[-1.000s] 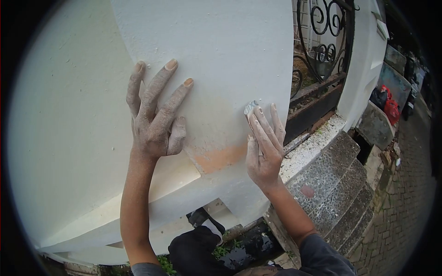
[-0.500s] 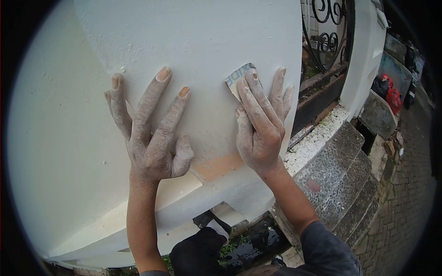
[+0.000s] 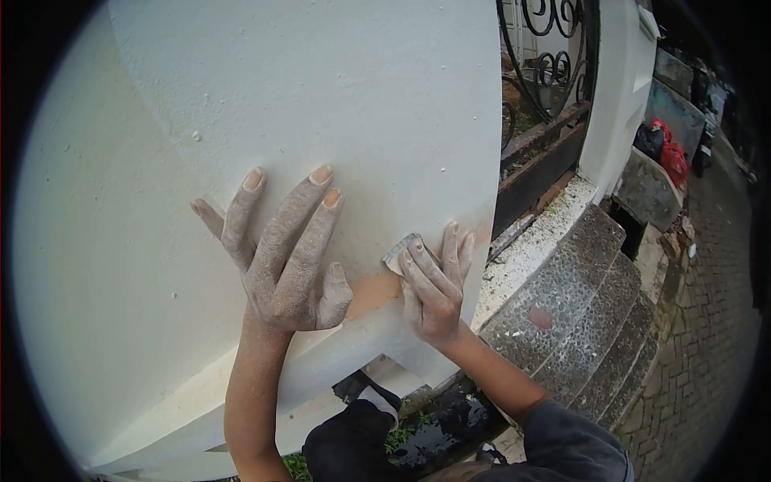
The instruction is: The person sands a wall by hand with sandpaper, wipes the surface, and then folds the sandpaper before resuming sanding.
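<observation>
A white painted wall (image 3: 361, 96) with small bumps fills most of the view. My left hand (image 3: 293, 257), coated in pale dust, has its fingers spread against or just off the wall and holds nothing. To its right, my right hand (image 3: 438, 289), just as dusty, presses a folded piece of sandpaper (image 3: 396, 255) to the wall under its fingers. Grey-blue lettering shows on the paper's back; the rest lies hidden beneath the fingers. Just below and left of that hand is a tan bare patch (image 3: 376, 296) on the wall.
Right of the wall stands a black iron gate (image 3: 546, 136) with scrollwork. Stone steps (image 3: 570, 313) descend beside it to a brick-paved road (image 3: 699, 337). Red and black plastic bags (image 3: 673, 161) sit farther off. Below, a wet ditch (image 3: 442, 434) runs near my leg (image 3: 353, 442).
My right hand has slid down the wall with the sandpaper, near the tan patch. My left hand has shifted slightly right and down. The view has moved a little.
</observation>
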{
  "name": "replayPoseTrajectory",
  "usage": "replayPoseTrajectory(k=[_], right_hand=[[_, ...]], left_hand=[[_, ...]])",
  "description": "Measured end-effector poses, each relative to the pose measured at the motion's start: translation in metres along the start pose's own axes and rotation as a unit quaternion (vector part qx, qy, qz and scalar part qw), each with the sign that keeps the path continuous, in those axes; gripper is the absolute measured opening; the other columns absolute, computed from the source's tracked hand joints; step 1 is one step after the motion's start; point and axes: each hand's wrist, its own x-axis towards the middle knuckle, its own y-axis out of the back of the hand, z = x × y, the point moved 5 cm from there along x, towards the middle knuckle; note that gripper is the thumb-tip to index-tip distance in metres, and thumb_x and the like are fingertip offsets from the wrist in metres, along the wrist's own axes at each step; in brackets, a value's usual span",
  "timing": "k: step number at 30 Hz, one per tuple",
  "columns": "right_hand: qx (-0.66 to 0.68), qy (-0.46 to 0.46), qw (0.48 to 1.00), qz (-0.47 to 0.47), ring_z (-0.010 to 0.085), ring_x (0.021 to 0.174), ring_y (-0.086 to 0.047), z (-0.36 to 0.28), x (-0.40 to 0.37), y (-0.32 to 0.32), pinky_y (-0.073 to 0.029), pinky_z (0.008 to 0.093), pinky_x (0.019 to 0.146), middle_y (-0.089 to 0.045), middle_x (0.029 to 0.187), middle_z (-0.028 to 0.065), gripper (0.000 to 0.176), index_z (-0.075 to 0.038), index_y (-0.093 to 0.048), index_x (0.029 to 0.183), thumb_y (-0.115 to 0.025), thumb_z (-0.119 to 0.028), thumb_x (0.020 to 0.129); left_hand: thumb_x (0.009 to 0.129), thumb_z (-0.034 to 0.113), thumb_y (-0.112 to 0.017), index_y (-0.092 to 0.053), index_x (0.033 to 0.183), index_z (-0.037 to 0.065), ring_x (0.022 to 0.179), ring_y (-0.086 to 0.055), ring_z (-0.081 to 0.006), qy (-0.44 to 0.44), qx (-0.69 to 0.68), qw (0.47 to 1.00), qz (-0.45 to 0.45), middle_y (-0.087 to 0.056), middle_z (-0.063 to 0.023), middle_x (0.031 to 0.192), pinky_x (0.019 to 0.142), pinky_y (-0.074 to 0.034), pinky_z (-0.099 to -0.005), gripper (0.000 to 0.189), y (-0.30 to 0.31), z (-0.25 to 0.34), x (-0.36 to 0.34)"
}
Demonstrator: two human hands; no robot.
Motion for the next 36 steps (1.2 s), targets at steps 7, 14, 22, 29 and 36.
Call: replayPoseTrajectory(k=[7,14,22,29,36], right_hand=[[-0.021,0.041,0.998,0.053,0.0449,0.125,-0.025,-0.027,0.088,0.014,-0.002,0.0623,0.098,-0.057,0.115,0.0023,0.021,-0.012,-0.066,0.096,-0.058,-0.009,0.076],[-0.009,0.041,0.999,-0.01,0.0432,0.126,-0.023,-0.006,-0.007,-0.004,-0.002,0.062,0.098,-0.055,0.118,0.001,0.029,-0.012,-0.062,0.104,-0.058,-0.009,0.075],[-0.003,0.052,0.999,0.015,0.0428,0.125,-0.026,-0.034,0.069,0.005,-0.001,0.0617,0.098,-0.057,0.115,0.001,0.023,-0.012,-0.064,0.097,-0.058,-0.008,0.076],[-0.014,0.053,0.997,0.045,0.0419,0.126,-0.026,-0.031,0.078,0.01,-0.002,0.0618,0.098,-0.056,0.117,0.0021,0.028,-0.012,-0.063,0.103,-0.058,-0.007,0.075],[-0.023,0.009,1.0,-0.007,0.042,0.126,-0.024,-0.019,0.006,0.004,-0.003,0.0554,0.102,-0.054,0.118,0.0126,0.036,-0.002,-0.059,0.107,-0.052,0.004,0.072]], left_hand=[[0.065,0.023,-0.041,-0.051,0.113,0.015,0.128,-0.024,-0.0274,-0.015,-0.032,0.998,0.057,-0.051,-0.0091,0.12,0.107,0.007,-0.0493,0.049,-0.003,-0.006,-0.003],[0.071,0.03,-0.039,-0.04,0.124,0.013,0.131,-0.01,-0.0356,0.0,-0.006,0.997,0.083,-0.028,-0.0219,0.134,0.105,0.005,-0.053,0.056,0.002,-0.009,-0.004],[0.074,0.032,-0.04,-0.03,0.131,0.011,0.129,-0.013,-0.0385,0.005,0.019,0.998,0.066,-0.023,-0.0228,0.136,0.103,-0.007,-0.0559,0.062,0.004,-0.008,-0.002],[0.069,0.025,-0.04,-0.034,0.129,0.01,0.129,-0.015,-0.0388,0.012,0.009,0.998,0.062,-0.025,-0.0234,0.134,0.103,-0.009,-0.0569,0.062,0.005,-0.005,-0.002],[0.065,0.021,-0.042,-0.041,0.123,0.008,0.129,-0.014,-0.0385,-0.003,-0.007,0.997,0.075,-0.027,-0.0232,0.133,0.104,-0.006,-0.0557,0.06,0.004,-0.006,-0.004]])
